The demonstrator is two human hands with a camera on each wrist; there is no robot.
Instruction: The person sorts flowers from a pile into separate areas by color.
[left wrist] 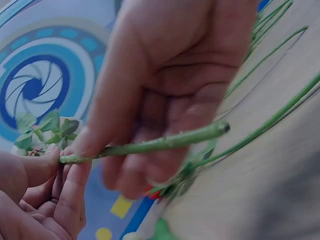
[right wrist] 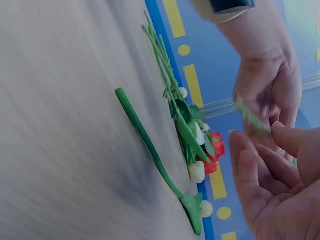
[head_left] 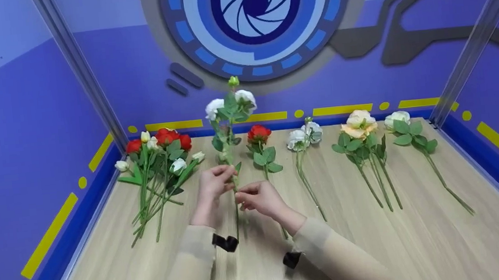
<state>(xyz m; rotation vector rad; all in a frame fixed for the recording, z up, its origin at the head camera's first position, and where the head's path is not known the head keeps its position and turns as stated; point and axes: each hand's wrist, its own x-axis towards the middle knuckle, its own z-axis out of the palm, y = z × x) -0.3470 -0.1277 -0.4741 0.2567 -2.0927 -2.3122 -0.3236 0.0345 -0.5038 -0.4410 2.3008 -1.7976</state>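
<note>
A white rose stem point(head_left: 230, 107) with two blooms and a green bud at its top stands upright between the two hands. The left hand point(head_left: 216, 183) pinches its green stem point(left wrist: 165, 142) between thumb and fingertips. Lower down, the right hand point(head_left: 262, 198) pinches the same stem with thumb and forefinger. In the left wrist view, the cut end of the stem sticks out past the right hand point(left wrist: 170, 75). The right wrist view has the left hand point(right wrist: 270, 90) at the top and the right hand point(right wrist: 285, 195) nearest the camera, the stem blurred between them.
Red and white flowers point(head_left: 169, 141) lie bunched at the left. Right of the hands are a red flower point(head_left: 259, 134), a white pair point(head_left: 305, 135), peach flowers point(head_left: 360, 124) and a white one point(head_left: 397, 119). A green-stemmed flower point(right wrist: 145, 135) lies below the hands. Blue walls border the wooden table point(head_left: 425, 251).
</note>
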